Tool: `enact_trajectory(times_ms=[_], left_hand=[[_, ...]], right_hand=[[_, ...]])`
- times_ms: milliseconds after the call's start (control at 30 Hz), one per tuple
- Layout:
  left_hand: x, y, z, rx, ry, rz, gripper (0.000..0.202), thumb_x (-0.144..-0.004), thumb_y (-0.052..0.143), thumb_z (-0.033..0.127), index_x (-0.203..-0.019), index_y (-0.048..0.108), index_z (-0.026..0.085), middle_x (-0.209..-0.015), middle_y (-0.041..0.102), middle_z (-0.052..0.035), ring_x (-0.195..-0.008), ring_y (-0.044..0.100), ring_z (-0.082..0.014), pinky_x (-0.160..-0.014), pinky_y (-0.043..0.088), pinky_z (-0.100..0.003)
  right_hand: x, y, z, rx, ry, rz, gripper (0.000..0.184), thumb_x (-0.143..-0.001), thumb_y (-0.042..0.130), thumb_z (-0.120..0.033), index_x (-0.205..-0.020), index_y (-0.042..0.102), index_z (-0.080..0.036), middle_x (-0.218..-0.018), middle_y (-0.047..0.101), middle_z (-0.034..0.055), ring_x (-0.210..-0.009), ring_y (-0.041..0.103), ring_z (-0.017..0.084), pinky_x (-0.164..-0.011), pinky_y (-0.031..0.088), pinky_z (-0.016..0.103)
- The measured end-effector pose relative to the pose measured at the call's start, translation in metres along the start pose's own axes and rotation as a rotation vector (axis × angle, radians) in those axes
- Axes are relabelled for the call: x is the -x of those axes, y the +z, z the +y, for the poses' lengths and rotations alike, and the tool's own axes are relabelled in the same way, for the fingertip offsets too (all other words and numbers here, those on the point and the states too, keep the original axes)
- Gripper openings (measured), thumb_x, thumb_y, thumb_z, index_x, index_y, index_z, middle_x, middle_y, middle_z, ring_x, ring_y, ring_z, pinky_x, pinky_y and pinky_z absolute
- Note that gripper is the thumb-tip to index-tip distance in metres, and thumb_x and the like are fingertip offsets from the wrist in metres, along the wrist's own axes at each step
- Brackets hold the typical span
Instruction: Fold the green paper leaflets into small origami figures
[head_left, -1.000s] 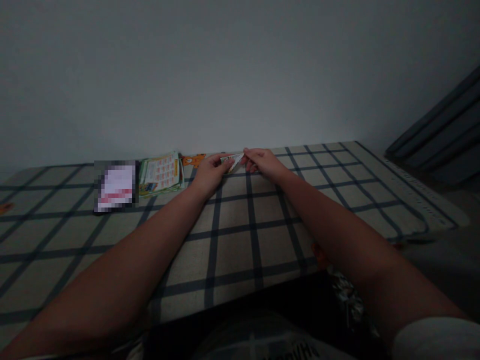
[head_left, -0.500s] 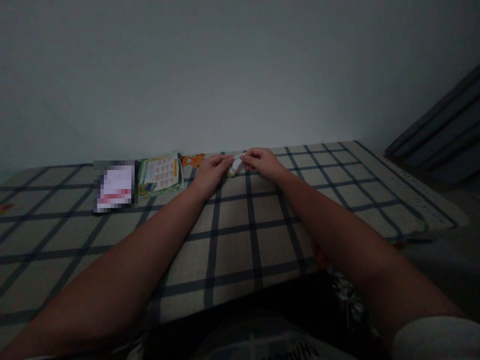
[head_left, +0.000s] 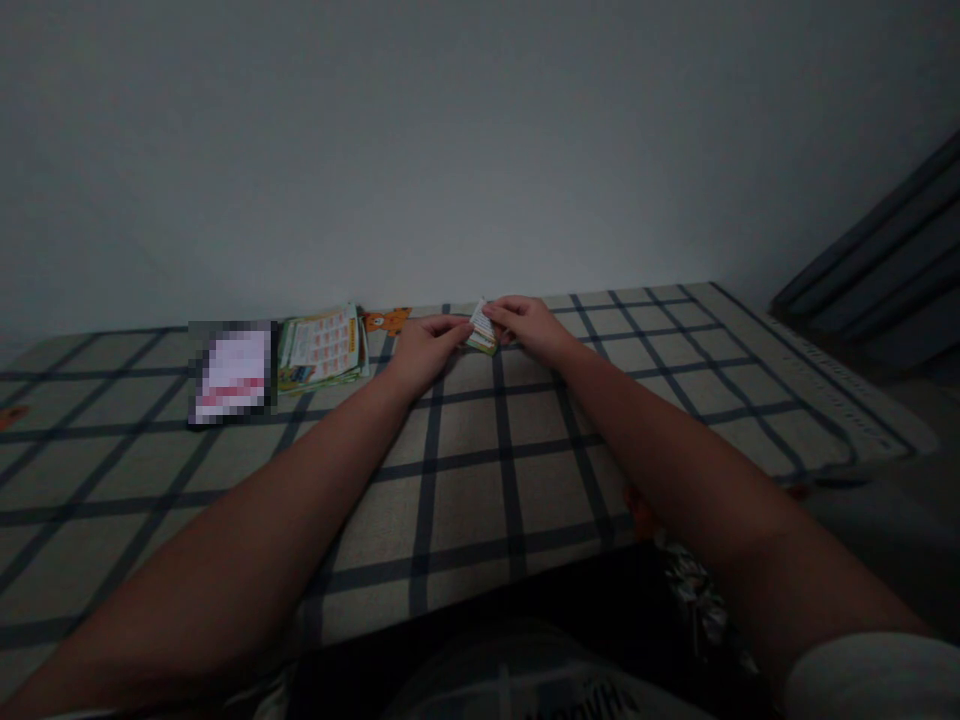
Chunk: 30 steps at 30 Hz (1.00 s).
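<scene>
A small folded piece of printed paper (head_left: 482, 334), white with text and green along its lower edge, is held between my two hands over the far part of the table. My left hand (head_left: 425, 347) pinches its left side between thumb and fingers. On the opposite side, my right hand (head_left: 526, 325) grips the paper near its upper right edge. Parts of the paper are hidden behind the fingers, and the print is too small to read.
Left of my hands lies a stack of printed green-and-white sheets (head_left: 322, 345). Beside it is a phone-like object with a pixelated screen (head_left: 234, 375). The checked tablecloth (head_left: 465, 500) carries an orange bear print (head_left: 386, 321). A pale wall (head_left: 480, 150) stands behind the table.
The paper has turned between my fingers: it looked narrow and slanted down to the left before, and now shows a wider face with its green edge lower right.
</scene>
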<state>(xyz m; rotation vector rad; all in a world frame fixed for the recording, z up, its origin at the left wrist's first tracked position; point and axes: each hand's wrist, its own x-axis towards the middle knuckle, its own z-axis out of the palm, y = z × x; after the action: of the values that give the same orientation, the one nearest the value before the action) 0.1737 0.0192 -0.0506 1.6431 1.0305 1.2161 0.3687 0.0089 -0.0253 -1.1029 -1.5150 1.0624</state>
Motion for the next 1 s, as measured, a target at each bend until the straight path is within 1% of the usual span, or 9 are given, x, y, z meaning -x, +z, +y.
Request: enact_trajectory(times_ms=[67,200,367,500,633,667,733,800,1000], left_hand=[[-0.0013,-0.0006,-0.0005,-0.001,0.017,0.021,0.032,-0.074,0.079,0.047,-0.088,0.082,0.018,-0.072,0.072,-0.0041,-0.061,0.056,-0.0159,-0.062,0.043,-0.03],[-0.0022,-0.0009,0.0003,-0.017,0.014,0.043,0.033,-0.072,0.08,0.047,-0.086,0.082,0.017,-0.07,0.072,-0.0034,-0.063,0.058,-0.0167,-0.063,0.043,-0.029],[0.0003,-0.0001,0.0036,0.006,0.014,0.023,0.03,-0.073,0.08,0.044,-0.086,0.083,0.017,-0.076,0.075,-0.0042,-0.066,0.06,-0.0164,-0.067,0.047,-0.03],[-0.0001,0.0,0.0024,0.026,0.02,0.019,0.033,-0.073,0.08,0.047,-0.087,0.082,0.017,-0.077,0.075,-0.0052,-0.066,0.06,-0.0168,-0.066,0.048,-0.03],[-0.003,-0.0008,-0.0007,0.039,0.034,0.039,0.037,-0.072,0.081,0.051,-0.086,0.081,0.017,-0.078,0.075,-0.0051,-0.068,0.06,-0.0173,-0.068,0.048,-0.031],[-0.0035,-0.0009,-0.001,0.049,0.034,0.049,0.038,-0.072,0.081,0.051,-0.086,0.081,0.017,-0.079,0.075,-0.0052,-0.069,0.061,-0.0175,-0.069,0.048,-0.031],[-0.0039,-0.001,-0.0004,0.068,0.031,0.062,0.038,-0.072,0.081,0.052,-0.086,0.08,0.017,-0.079,0.075,-0.0052,-0.069,0.061,-0.0178,-0.069,0.047,-0.031],[-0.0033,-0.0007,0.0016,0.069,0.028,0.064,0.037,-0.072,0.081,0.051,-0.085,0.08,0.017,-0.079,0.074,-0.0054,-0.068,0.06,-0.0177,-0.068,0.047,-0.031],[-0.0004,0.0001,0.0062,0.043,0.045,0.059,0.026,-0.072,0.078,0.043,-0.079,0.078,0.018,-0.072,0.071,-0.0031,-0.065,0.058,-0.0163,-0.065,0.046,-0.03]], right_hand=[[0.0001,0.0,-0.0001,-0.003,0.01,-0.025,0.015,-0.088,0.07,-0.029,-0.081,0.07,-0.016,-0.066,0.063,-0.0018,-0.057,0.052,0.009,-0.057,0.043,0.022],[-0.0001,-0.0001,0.0013,0.001,-0.007,-0.02,0.01,-0.085,0.07,-0.025,-0.083,0.07,-0.016,-0.065,0.062,-0.0027,-0.059,0.052,0.01,-0.059,0.043,0.023],[-0.001,-0.0003,0.0029,0.035,-0.045,-0.028,0.013,-0.088,0.068,-0.024,-0.077,0.067,-0.016,-0.06,0.059,-0.0032,-0.058,0.053,0.01,-0.059,0.042,0.023],[-0.001,-0.0003,0.0013,0.051,-0.034,-0.017,0.014,-0.089,0.068,-0.024,-0.077,0.066,-0.017,-0.06,0.059,-0.0028,-0.059,0.054,0.01,-0.059,0.043,0.022],[-0.0023,-0.0004,0.0016,-0.008,0.031,-0.053,0.009,-0.089,0.069,-0.023,-0.086,0.072,-0.016,-0.063,0.064,-0.0017,-0.057,0.055,0.01,-0.057,0.045,0.021],[-0.0026,-0.0002,0.0019,-0.031,0.052,-0.06,0.007,-0.089,0.069,-0.022,-0.089,0.073,-0.016,-0.066,0.066,-0.0011,-0.057,0.055,0.009,-0.057,0.046,0.021],[-0.0028,0.0005,0.0022,-0.065,0.08,-0.06,0.008,-0.086,0.071,-0.017,-0.094,0.074,-0.016,-0.072,0.07,-0.0001,-0.057,0.056,0.009,-0.057,0.048,0.021],[-0.0026,0.0014,0.0017,-0.075,0.083,-0.051,0.009,-0.085,0.07,-0.013,-0.092,0.074,-0.017,-0.075,0.071,-0.0001,-0.056,0.055,0.008,-0.057,0.048,0.021],[-0.0001,0.0022,-0.0035,-0.084,0.056,-0.053,0.009,-0.082,0.07,-0.008,-0.08,0.069,-0.017,-0.069,0.066,-0.0027,-0.057,0.054,0.008,-0.057,0.046,0.019]])
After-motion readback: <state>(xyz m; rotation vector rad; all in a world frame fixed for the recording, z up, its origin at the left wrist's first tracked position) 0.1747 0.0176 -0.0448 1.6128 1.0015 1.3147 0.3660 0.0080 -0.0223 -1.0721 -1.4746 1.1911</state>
